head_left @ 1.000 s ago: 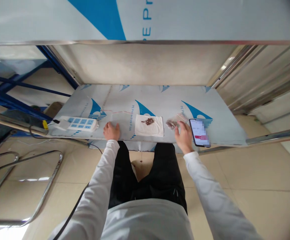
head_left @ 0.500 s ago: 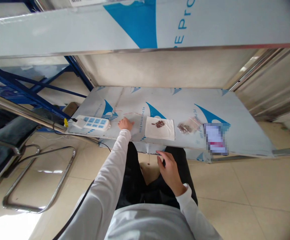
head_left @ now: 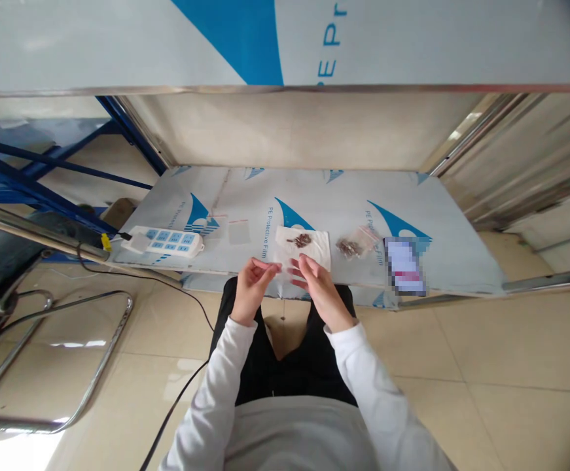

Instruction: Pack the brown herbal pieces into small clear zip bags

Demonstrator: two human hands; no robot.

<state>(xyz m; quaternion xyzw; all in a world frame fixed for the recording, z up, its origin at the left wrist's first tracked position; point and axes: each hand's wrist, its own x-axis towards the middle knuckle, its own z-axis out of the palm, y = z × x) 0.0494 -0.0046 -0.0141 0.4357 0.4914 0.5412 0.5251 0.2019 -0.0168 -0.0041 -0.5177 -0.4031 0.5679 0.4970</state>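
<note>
Clear plastic bag (head_left: 285, 256): small, thin, see-through, outline indistinct; held up at near left part of white cloth. White cloth (head_left: 321, 244): squarish, laid flat. Brown pieces (head_left: 302, 240): small, slender, loose heap atop cloth, exact shapes too small to tell.

We count two bare hands: one left hand (head_left: 250, 288), one right hand (head_left: 322, 291). Between them we count one faint, clear plastic sheet (head_left: 285, 265). On one silvery, film-covered counter (head_left: 456, 255) we count one white rectangular power strip (head_left: 169, 241), one white rectangular cloth (head_left: 318, 250), one brown heap (head_left: 301, 241), one filled clear bag (head_left: 356, 244), one rectangular phone (head_left: 404, 266) and at least two flat, transparent pouches (head_left: 239, 232).
</note>
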